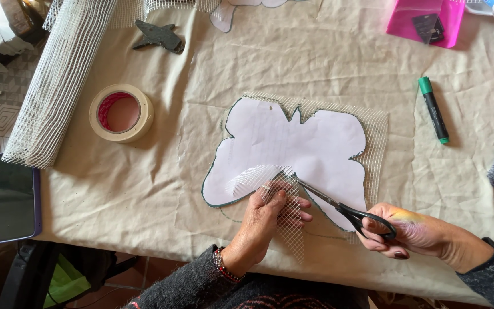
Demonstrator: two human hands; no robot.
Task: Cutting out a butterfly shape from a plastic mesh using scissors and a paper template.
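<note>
A white butterfly-shaped paper template (pixel 293 146) lies on a piece of white mesh netting (pixel 375 143) on the table. My right hand (pixel 413 232) grips black-handled scissors (pixel 338 209), whose blades point up-left into the mesh at the template's lower notch. My left hand (pixel 264 214) pinches the loose mesh flap (pixel 290 229) beside the blades, lifting a curl of it off the paper.
A beige cloth (pixel 161 166) covers the table. A mesh roll (pixel 58 80) lies at left, a masking tape roll (pixel 121 113) beside it, a phone (pixel 15 197) at the left edge. A green marker (pixel 433 110) lies right; a pink box (pixel 424 20) at the top.
</note>
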